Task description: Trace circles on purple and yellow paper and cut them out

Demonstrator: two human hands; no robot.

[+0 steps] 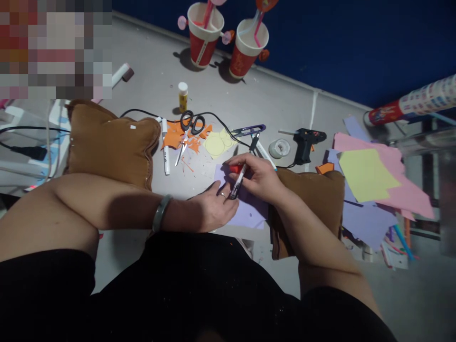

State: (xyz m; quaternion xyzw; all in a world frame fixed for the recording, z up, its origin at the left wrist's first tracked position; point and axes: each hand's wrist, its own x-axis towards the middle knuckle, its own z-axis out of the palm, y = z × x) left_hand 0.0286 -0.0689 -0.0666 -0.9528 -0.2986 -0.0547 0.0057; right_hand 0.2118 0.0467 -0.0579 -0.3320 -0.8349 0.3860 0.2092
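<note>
My left hand (213, 206), with a ring on a finger and a bangle at the wrist, lies with fingers stretched over a sheet of purple paper (247, 219). Above the same sheet, my right hand (261, 176) is closed around a clear pen (241, 176) with dark ends. The pen slants down, its lower end close to my left fingers. A small red piece (235, 168) shows at my right fingertips; its shape is mostly hidden. Just beyond the hands lies pale yellow paper (214, 145) with circles drawn on it.
Scissors (191, 124) lie on orange paper scraps (173, 137), beside a white marker (166, 147) and glue bottle (183, 97). Brown cushions (112, 147) flank the hands. A black glue gun (304, 145), coloured paper (370, 175) and two red-white cups (204, 40) stand around; cords cross the table.
</note>
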